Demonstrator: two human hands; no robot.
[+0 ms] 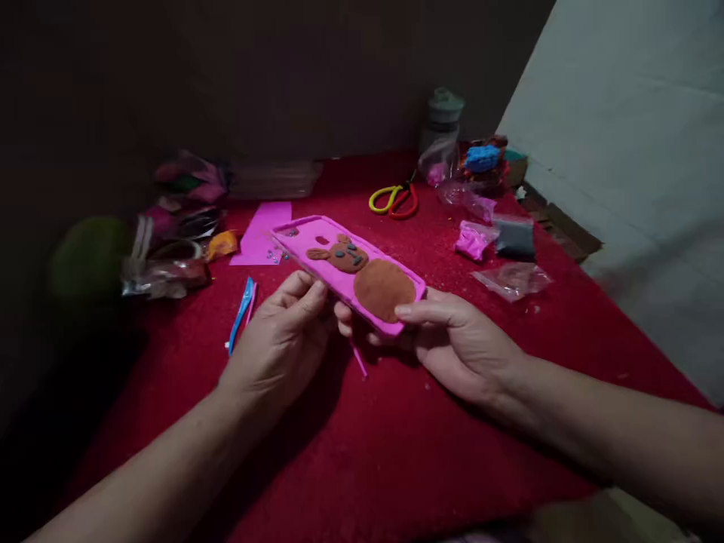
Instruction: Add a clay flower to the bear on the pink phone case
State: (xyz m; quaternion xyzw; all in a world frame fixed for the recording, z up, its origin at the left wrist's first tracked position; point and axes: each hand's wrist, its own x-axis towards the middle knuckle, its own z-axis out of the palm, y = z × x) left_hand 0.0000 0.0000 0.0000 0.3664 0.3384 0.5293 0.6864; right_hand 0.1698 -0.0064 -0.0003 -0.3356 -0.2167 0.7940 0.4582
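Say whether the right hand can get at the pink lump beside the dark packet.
Probably yes: only red cloth shows between the right hand and the pink lump, though it likely must release the pink case.

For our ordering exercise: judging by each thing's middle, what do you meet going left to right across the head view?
Orange lump → blue tool → left hand → phone case → scissors → bottle → blue lump → dark packet.
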